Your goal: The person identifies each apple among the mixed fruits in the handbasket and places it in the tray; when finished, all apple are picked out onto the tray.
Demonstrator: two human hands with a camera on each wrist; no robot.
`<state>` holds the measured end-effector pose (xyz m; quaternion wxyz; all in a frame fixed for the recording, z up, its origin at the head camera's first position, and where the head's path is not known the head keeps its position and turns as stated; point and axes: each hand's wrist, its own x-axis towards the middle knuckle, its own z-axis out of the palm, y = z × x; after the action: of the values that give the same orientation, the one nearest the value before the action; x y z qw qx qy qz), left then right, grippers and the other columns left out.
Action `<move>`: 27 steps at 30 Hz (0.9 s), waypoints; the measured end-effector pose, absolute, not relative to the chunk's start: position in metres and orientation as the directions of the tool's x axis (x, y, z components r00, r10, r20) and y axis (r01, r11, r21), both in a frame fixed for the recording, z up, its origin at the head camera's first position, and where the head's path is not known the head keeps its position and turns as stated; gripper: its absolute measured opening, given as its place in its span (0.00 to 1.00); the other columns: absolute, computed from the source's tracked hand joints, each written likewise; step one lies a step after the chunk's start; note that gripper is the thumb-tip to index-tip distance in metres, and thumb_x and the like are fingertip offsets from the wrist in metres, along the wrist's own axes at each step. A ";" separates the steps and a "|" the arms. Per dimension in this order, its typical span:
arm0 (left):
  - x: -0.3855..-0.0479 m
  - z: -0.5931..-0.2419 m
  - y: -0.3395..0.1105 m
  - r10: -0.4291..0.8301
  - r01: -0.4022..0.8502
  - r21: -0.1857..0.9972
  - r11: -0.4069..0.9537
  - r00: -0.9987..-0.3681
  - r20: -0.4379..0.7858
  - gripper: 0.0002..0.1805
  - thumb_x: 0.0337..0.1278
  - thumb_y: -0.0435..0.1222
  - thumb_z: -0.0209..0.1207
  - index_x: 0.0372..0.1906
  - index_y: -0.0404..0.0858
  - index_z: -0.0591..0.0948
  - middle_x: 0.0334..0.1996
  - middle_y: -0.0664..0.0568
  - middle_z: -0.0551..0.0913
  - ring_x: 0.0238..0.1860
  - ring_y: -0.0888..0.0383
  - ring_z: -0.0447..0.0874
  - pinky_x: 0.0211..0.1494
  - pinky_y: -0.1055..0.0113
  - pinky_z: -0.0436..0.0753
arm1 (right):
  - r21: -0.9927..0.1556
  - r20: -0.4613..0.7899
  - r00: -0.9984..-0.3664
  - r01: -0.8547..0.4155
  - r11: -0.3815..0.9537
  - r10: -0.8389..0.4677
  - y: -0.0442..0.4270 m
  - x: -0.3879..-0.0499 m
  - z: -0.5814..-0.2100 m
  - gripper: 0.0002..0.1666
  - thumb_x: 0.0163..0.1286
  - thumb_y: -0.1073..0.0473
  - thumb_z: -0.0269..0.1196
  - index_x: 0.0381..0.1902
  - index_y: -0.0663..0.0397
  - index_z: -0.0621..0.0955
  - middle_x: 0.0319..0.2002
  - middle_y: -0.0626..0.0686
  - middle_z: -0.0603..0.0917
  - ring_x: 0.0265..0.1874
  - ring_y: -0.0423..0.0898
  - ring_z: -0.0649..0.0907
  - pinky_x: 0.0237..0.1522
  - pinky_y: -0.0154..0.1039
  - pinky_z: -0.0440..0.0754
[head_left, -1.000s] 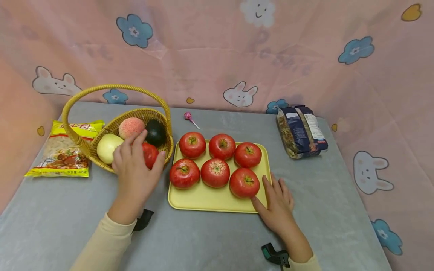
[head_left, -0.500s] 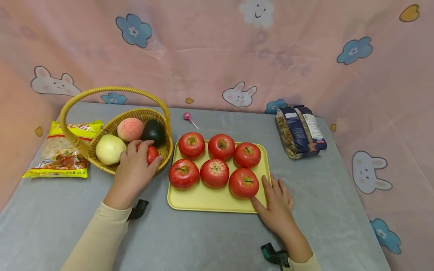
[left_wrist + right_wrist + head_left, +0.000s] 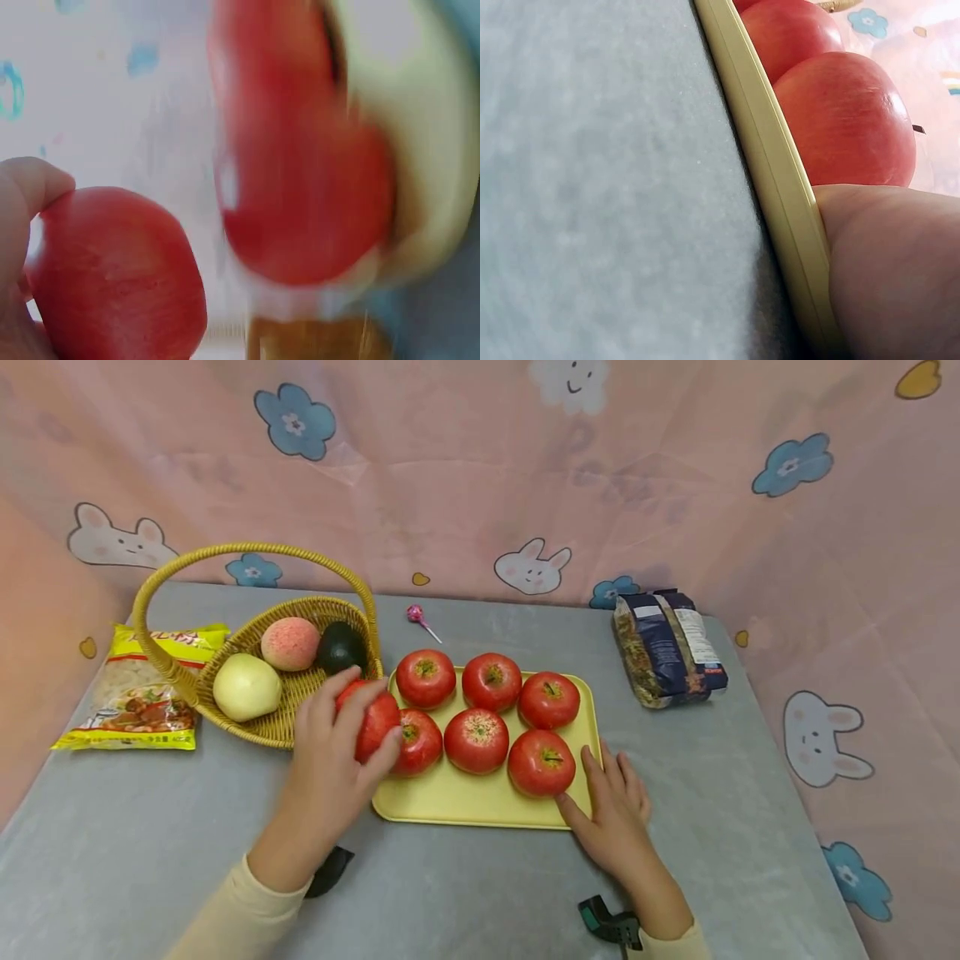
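A red apple [image 3: 377, 720] is gripped in my left hand [image 3: 330, 760], above the gap between the wicker basket [image 3: 321, 608] and the yellow tray [image 3: 450, 810]. In the left wrist view, the held apple [image 3: 120, 277] sits against the fingers at lower left. Several red apples [image 3: 476, 741] stand in two rows on the tray; the held apple partly covers the front-left one. My right hand [image 3: 615, 810] rests at the tray's right front corner, fingers extended along the edge. Its thumb lies over the front rim, close to the nearest apple [image 3: 847, 120].
Inside the basket are a pale green fruit [image 3: 247, 687], a peach [image 3: 290, 643] and a dark avocado [image 3: 342, 648]. A yellow food bag [image 3: 142, 693] lies left of it. Behind the tray is a lollipop [image 3: 420, 618]; a dark blue package [image 3: 667, 647] lies at back right.
My left hand reached into the basket, took hold of the red apple there, and has lifted it out rightward to the tray's left edge. The right hand has stayed put.
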<state>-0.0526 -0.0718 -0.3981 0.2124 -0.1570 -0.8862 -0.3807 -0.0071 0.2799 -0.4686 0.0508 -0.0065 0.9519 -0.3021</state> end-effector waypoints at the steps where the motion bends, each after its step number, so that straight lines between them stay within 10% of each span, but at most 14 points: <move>1: -0.045 -0.400 -0.064 0.169 0.490 0.577 0.654 -0.838 0.520 0.30 0.60 0.36 0.72 0.67 0.40 0.80 0.69 0.35 0.72 0.65 0.32 0.68 0.62 0.36 0.72 | -0.576 -0.094 -0.995 0.018 0.817 -0.044 0.280 -0.007 -0.468 0.48 0.78 0.44 0.63 0.84 0.61 0.59 0.84 0.65 0.49 0.81 0.70 0.41 0.69 0.76 0.36; 9: -0.013 -0.423 -0.019 0.461 0.645 0.398 0.652 -0.754 0.467 0.31 0.59 0.42 0.74 0.68 0.47 0.81 0.69 0.41 0.74 0.64 0.35 0.71 0.61 0.39 0.76 | -0.579 -0.092 -0.995 0.015 0.815 -0.047 0.280 -0.007 -0.467 0.48 0.78 0.44 0.62 0.84 0.61 0.58 0.84 0.66 0.50 0.81 0.70 0.41 0.69 0.76 0.36; 27: -0.016 -0.451 -0.011 0.511 0.591 0.248 0.767 -0.798 0.319 0.37 0.63 0.54 0.71 0.75 0.50 0.77 0.81 0.46 0.64 0.80 0.42 0.58 0.77 0.33 0.49 | -0.582 -0.080 -0.995 0.003 0.813 -0.054 0.281 -0.003 -0.469 0.47 0.76 0.47 0.63 0.83 0.62 0.60 0.84 0.65 0.50 0.80 0.71 0.42 0.69 0.76 0.36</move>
<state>-0.0157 -0.0115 -0.4511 0.1173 -0.2954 -0.9327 -0.1702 -0.0034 0.2810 -0.4691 0.0463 -0.0134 0.9510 -0.3054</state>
